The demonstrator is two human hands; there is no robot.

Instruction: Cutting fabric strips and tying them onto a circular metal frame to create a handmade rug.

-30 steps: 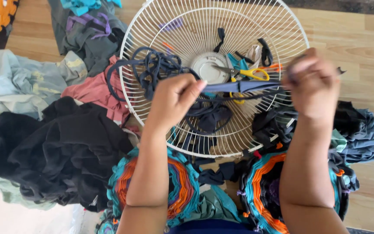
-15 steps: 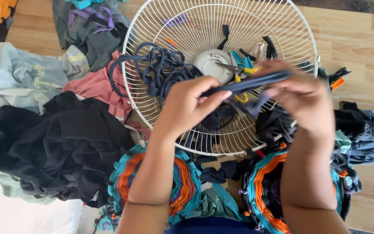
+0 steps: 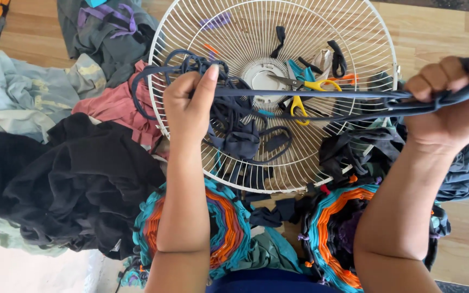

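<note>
— Two hands, one strip: the left hand [image 3: 188, 103] pinches one end of a dark blue fabric strip [image 3: 310, 97] between thumb and fingers, and the right hand [image 3: 454, 100] is closed in a fist round the other end.

— Which way does the strip run?

— Its long axis lies nearly level, left to right, stretched taut between the hands above the white fan guard [image 3: 354, 32]. Neither hand is nearer; each grips its own end.

— What else can you count?

— One pair of yellow-handled scissors [image 3: 305, 89] lies on the guard just behind the strip, near its middle. Two round woven mats, one [image 3: 229, 217] under the left forearm, one [image 3: 329, 222] beside the right. One tangle of blue strips [image 3: 234, 127] sits on the guard beside the left hand. One black cloth heap [image 3: 55, 179] lies well off to the left.
</note>
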